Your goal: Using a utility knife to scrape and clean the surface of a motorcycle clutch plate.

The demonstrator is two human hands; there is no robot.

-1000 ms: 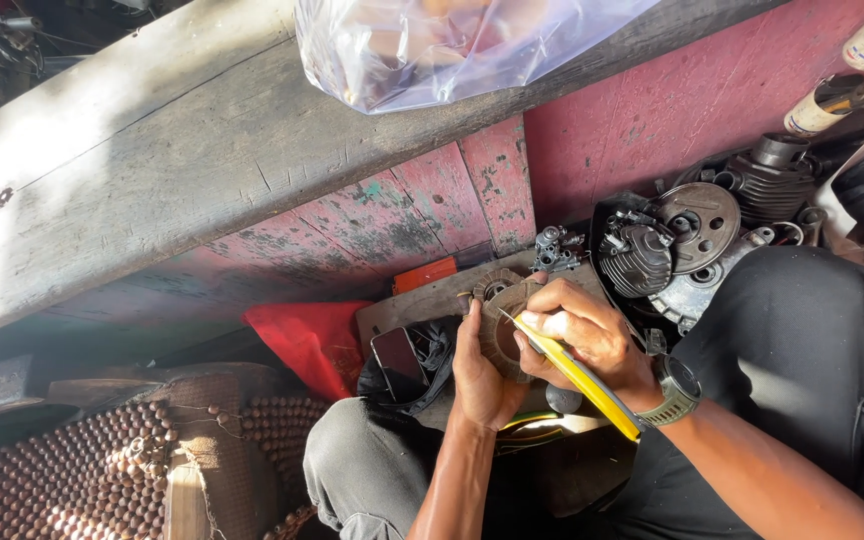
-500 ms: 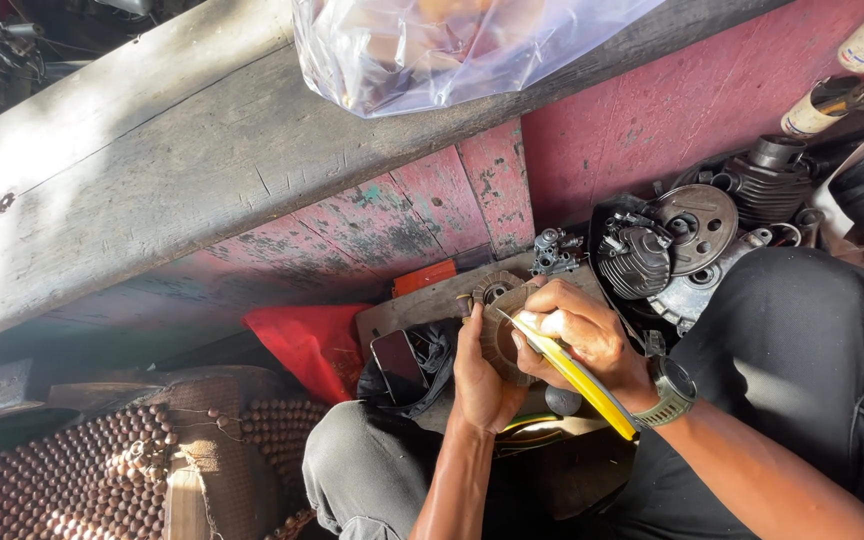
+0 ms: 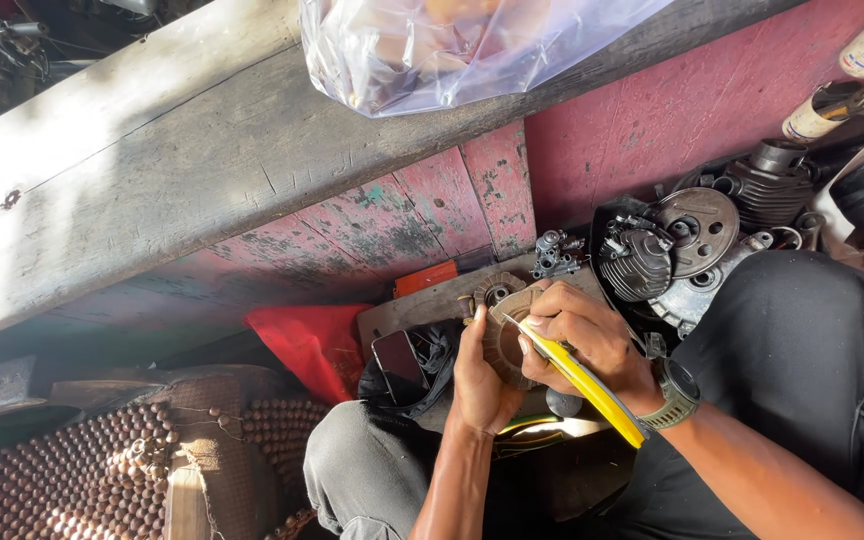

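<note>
The left hand (image 3: 479,375) comes up from the lap with the wrist straight, and its fingers are closed around a round ribbed metal part (image 3: 504,335), holding it from the left side and from below. The right hand (image 3: 577,338) comes in from the right, the wrist bent a little, with a watch (image 3: 674,392) on it. Its fingers are pressed together on a yellow-handled tool (image 3: 584,378); the tool tip meets the round part just beside the fingertips. Under the hands are the grey and the black trouser legs. Just beyond the fingers lies a small carburettor (image 3: 555,254). To the right of it are engine parts (image 3: 672,245). Farther away is a worn wooden plank (image 3: 182,170) with a clear plastic bag (image 3: 432,50) on it.
</note>
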